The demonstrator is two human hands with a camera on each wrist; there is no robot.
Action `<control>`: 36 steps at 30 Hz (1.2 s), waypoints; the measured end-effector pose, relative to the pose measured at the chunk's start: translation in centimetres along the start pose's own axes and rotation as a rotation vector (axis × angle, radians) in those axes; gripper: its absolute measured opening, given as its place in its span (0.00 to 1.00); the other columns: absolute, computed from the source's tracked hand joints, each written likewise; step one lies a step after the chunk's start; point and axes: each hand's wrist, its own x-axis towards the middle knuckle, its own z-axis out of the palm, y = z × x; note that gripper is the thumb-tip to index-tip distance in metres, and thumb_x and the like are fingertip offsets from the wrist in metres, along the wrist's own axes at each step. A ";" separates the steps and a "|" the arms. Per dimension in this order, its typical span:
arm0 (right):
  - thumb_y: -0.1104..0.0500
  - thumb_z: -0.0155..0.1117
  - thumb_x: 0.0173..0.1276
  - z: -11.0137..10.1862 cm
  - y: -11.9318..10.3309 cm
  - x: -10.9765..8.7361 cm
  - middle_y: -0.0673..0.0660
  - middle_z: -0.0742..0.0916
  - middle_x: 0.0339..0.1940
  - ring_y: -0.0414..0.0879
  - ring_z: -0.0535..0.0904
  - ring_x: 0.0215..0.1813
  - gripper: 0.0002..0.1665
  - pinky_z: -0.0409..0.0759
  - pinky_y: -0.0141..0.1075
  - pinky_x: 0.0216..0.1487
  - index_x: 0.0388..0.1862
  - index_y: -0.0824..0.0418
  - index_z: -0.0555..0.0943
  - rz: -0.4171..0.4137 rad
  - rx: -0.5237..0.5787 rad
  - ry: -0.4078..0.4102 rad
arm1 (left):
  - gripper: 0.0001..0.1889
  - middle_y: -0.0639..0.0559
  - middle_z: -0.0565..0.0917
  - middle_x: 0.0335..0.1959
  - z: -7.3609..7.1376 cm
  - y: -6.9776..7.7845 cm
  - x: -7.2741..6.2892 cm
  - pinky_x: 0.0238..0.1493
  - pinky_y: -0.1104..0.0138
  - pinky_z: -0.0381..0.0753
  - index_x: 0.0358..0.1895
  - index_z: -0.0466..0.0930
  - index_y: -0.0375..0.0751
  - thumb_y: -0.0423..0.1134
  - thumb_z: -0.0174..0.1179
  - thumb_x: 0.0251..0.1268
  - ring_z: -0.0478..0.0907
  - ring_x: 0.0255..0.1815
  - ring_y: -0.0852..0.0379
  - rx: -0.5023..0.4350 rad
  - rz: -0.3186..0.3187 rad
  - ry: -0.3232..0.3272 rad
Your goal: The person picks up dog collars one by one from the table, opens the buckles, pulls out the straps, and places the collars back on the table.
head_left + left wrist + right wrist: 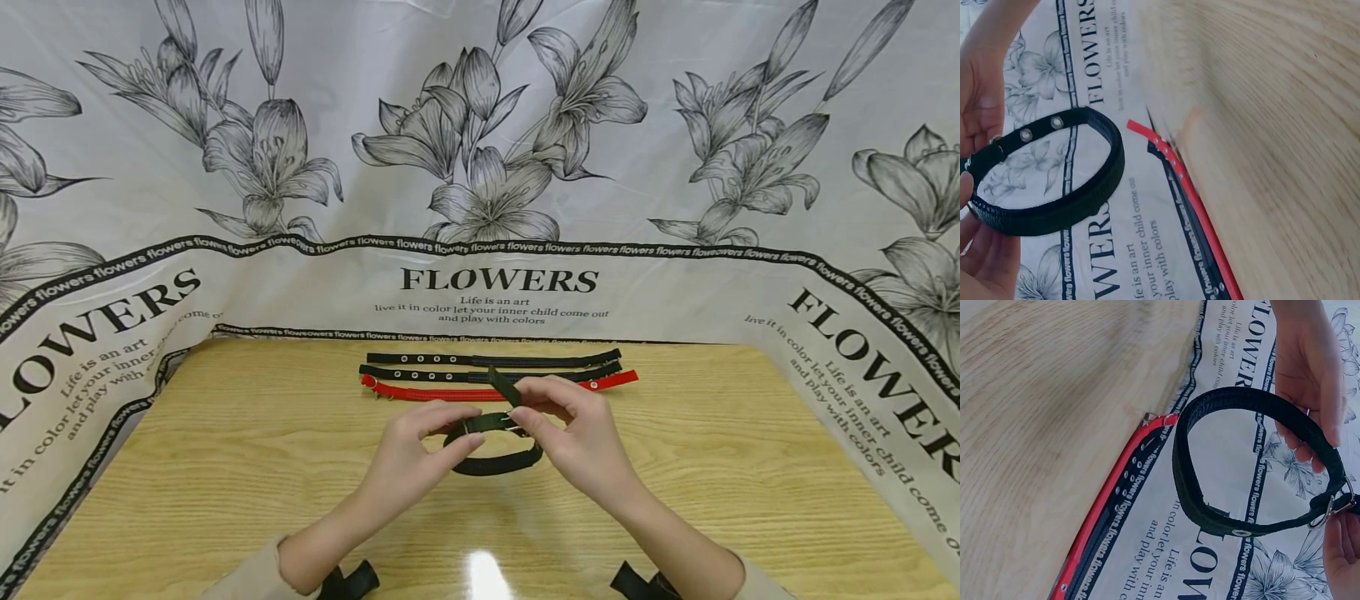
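A dark green-black pet collar (495, 464) is bent into a loop and held above the table between both hands. My left hand (416, 450) pinches its band on the left side, thumb below and fingers above. My right hand (581, 437) pinches the strap by the metal buckle (512, 422), and the strap's free end (504, 386) sticks up past the fingers. Metal eyelets (1026, 134) show along the band in the left wrist view. A D-ring (1321, 515) hangs beside the buckle in the right wrist view. Whether the buckle's prong sits in an eyelet, I cannot tell.
Behind the hands, two black collars (420, 359) and a red collar (435, 393) lie stretched out side by side on the wooden table (247, 467). A white cloth (300, 287) printed with flowers hangs around the table's back and sides.
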 end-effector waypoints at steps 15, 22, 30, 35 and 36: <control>0.64 0.65 0.62 -2.1 1.5 -0.4 0.53 0.85 0.43 0.42 0.80 0.45 0.18 0.79 0.35 0.47 0.52 0.61 0.80 0.077 -0.039 -0.137 | 0.13 0.49 0.83 0.39 -0.5 -0.7 -0.3 0.36 0.70 0.82 0.45 0.82 0.35 0.26 0.64 0.54 0.79 0.37 0.58 -0.004 0.134 0.131; 0.64 0.66 0.60 -2.7 2.9 -1.2 0.53 0.87 0.42 0.41 0.82 0.43 0.13 0.81 0.35 0.43 0.46 0.64 0.83 0.126 -0.031 -0.187 | 0.13 0.47 0.84 0.40 -0.7 -0.9 -0.3 0.33 0.71 0.81 0.44 0.83 0.33 0.25 0.64 0.53 0.78 0.34 0.59 -0.018 0.111 0.244; 0.63 0.67 0.60 -2.1 2.4 -1.3 0.50 0.87 0.37 0.42 0.82 0.38 0.14 0.82 0.36 0.36 0.46 0.62 0.83 0.160 0.003 -0.160 | 0.13 0.46 0.82 0.44 -0.5 -0.9 -0.2 0.34 0.71 0.79 0.48 0.82 0.33 0.28 0.61 0.59 0.78 0.39 0.59 -0.125 -0.014 0.211; 0.64 0.67 0.59 -1.9 2.5 -1.4 0.52 0.87 0.36 0.42 0.82 0.38 0.13 0.82 0.36 0.34 0.45 0.64 0.83 0.174 0.033 -0.157 | 0.13 0.45 0.81 0.47 -0.6 -0.8 -0.3 0.37 0.72 0.78 0.50 0.81 0.33 0.29 0.58 0.63 0.76 0.41 0.59 -0.252 -0.149 0.171; 0.64 0.67 0.59 -1.9 2.5 -1.4 0.52 0.87 0.36 0.42 0.82 0.38 0.13 0.82 0.36 0.34 0.45 0.64 0.83 0.176 0.038 -0.155 | 0.13 0.45 0.81 0.47 -0.6 -0.8 -0.2 0.36 0.71 0.77 0.50 0.81 0.34 0.30 0.58 0.63 0.75 0.41 0.58 -0.273 -0.170 0.163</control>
